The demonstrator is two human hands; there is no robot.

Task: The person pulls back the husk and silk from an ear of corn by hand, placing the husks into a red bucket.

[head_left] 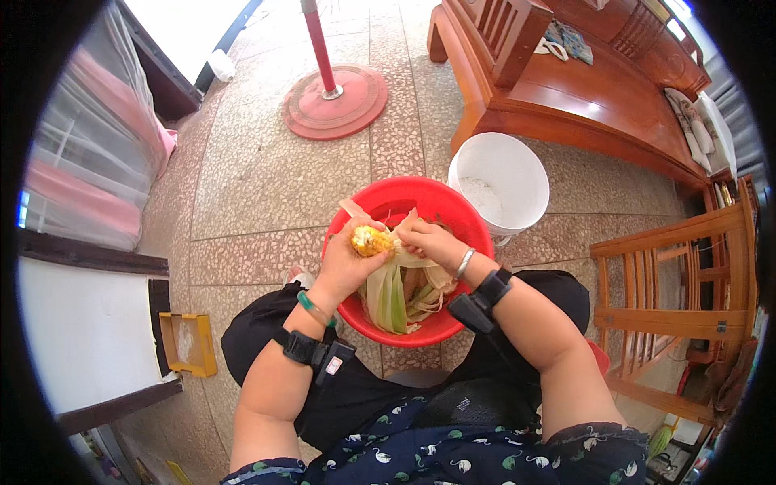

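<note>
My left hand grips a yellow corn cob over a red plastic basin, with the cob's tip bare and pale green husk still around its lower part. My right hand pinches a strip of the husk beside the cob. More husk leaves hang down from the cob into the basin, where other husks lie heaped. Both wrists carry black strapped devices; the left also has a green bangle, the right a silver one.
A white bucket stands just behind the basin on the right. A red round fan base with a pole is farther back. A wooden bench lies at top right, a wooden chair at right, and a yellow frame on the floor at left.
</note>
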